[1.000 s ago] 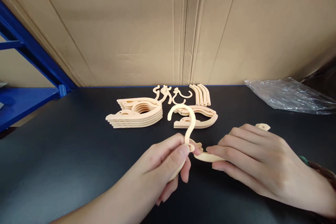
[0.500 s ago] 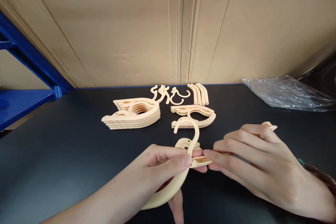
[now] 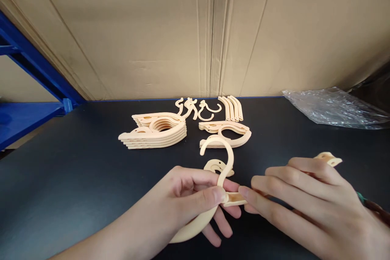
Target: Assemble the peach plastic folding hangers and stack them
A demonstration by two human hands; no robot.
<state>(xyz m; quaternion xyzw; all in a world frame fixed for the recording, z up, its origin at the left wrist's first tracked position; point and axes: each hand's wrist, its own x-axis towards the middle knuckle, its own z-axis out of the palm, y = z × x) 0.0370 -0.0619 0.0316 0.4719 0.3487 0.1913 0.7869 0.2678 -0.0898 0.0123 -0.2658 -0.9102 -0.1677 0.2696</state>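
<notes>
Between my hands is a cream plastic folding clothes hanger (image 3: pixel 230 158), its hook pointing up and away from me. My left hand (image 3: pixel 195 199) pinches it at the joint below the hook, thumb on top; one curved arm runs down beneath that hand. The fingers of my right hand (image 3: pixel 301 199) are closed round the other arm, whose notched tip sticks out beyond the knuckles. Most of that arm is hidden by the fingers. Just behind the hook, a loose curved cream piece (image 3: pixel 213 165) with small holes lies on the black table (image 3: pixel 76 178).
Folded hanger bodies form a tall stack (image 3: pixel 155 140) at left and a lower stack (image 3: pixel 231 140) at right. Behind them lie several loose hooks (image 3: pixel 191 107) and slim curved bars (image 3: pixel 233 109). A clear plastic bag (image 3: pixel 332 107) lies at back right. Cardboard (image 3: pixel 137 28) walls the back; a blue frame (image 3: pixel 39 69) stands left.
My right hand has moved right and slightly toward me with the hanger arm, which now points less steeply up. The left hand's lower fingers have shifted below the joint.
</notes>
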